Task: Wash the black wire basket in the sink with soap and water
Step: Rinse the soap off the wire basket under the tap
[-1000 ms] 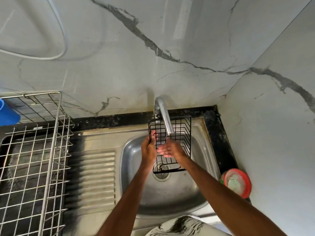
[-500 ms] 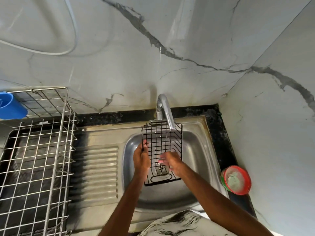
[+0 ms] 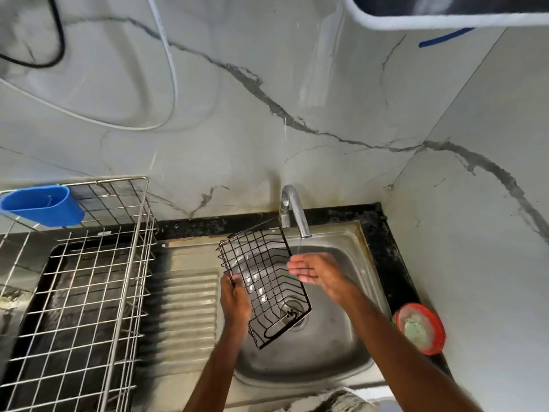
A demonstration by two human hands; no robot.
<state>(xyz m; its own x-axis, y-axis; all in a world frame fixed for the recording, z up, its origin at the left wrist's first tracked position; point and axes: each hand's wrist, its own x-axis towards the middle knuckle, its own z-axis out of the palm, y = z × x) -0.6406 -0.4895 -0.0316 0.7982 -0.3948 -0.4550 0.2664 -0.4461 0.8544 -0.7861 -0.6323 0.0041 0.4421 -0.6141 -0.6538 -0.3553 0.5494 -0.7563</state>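
Observation:
The black wire basket (image 3: 263, 281) hangs tilted over the left part of the steel sink (image 3: 326, 361), its far end near the tap base. My left hand (image 3: 234, 301) grips its left edge. My right hand (image 3: 315, 267) is off the basket, palm up and fingers spread under the thin stream from the chrome tap (image 3: 292, 211). The drain shows through the basket's lower wires.
A steel dish rack (image 3: 89, 292) stands on the left with a blue plastic holder (image 3: 41, 205) clipped to its back. A red tub of green-white soap (image 3: 420, 327) sits on the black counter right of the sink. The marble wall is close behind and on the right.
The basket has swung left and tilted away from the stream. My right hand has left the basket's mesh and now lies open under the water. The view has lifted.

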